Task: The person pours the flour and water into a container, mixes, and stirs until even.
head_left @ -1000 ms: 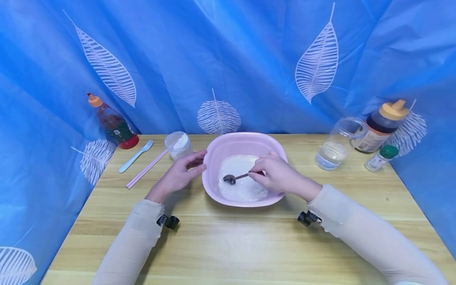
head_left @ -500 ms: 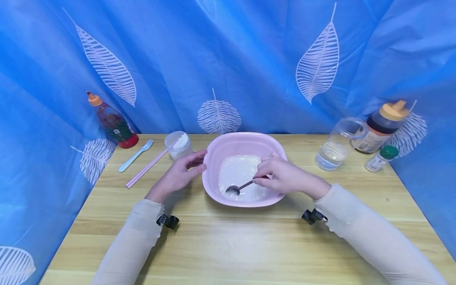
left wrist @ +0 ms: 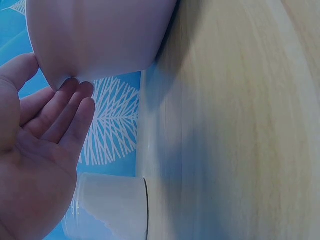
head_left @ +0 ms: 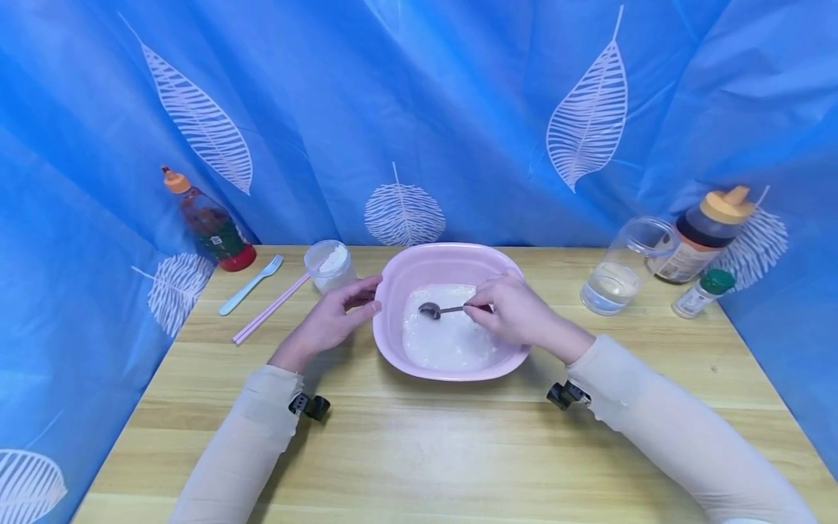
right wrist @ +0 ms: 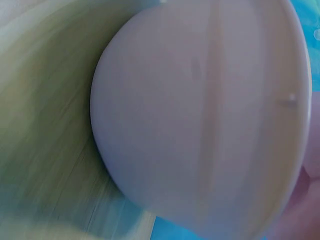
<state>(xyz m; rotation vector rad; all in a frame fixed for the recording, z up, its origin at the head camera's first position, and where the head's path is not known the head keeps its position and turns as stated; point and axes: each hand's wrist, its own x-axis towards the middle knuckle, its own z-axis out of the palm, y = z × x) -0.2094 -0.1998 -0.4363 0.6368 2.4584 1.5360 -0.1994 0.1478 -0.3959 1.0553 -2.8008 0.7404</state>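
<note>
A pink plastic basin (head_left: pixel 452 375) with milky white liquid (head_left: pixel 452 342) in its bottom stands at the table's middle. My right hand (head_left: pixel 517 309) reaches over its right side and pinches the handle of a dark spoon (head_left: pixel 430 311), whose bowl points left at the liquid. In the right wrist view the basin's outer wall (right wrist: pixel 165 110) covers most of the hand and all of the spoon. My left hand (head_left: pixel 327 320) rests its thumb and fairly straight fingertips against the basin's left rim, as the left wrist view of that hand (left wrist: pixel 45 135) shows.
A clear jar (head_left: pixel 329 268) of white powder stands behind my left hand. Pink chopsticks (head_left: pixel 270 309), a light blue fork (head_left: pixel 251 285) and a red sauce bottle (head_left: pixel 219 229) are farther left. At right are a glass of water (head_left: pixel 612 280), a brown bottle (head_left: pixel 700 236) and a green-capped shaker (head_left: pixel 703 292).
The spoon's bowl swept toward me, then back away to the far side of the liquid, my right hand moving with it. My left hand stays at the rim.
</note>
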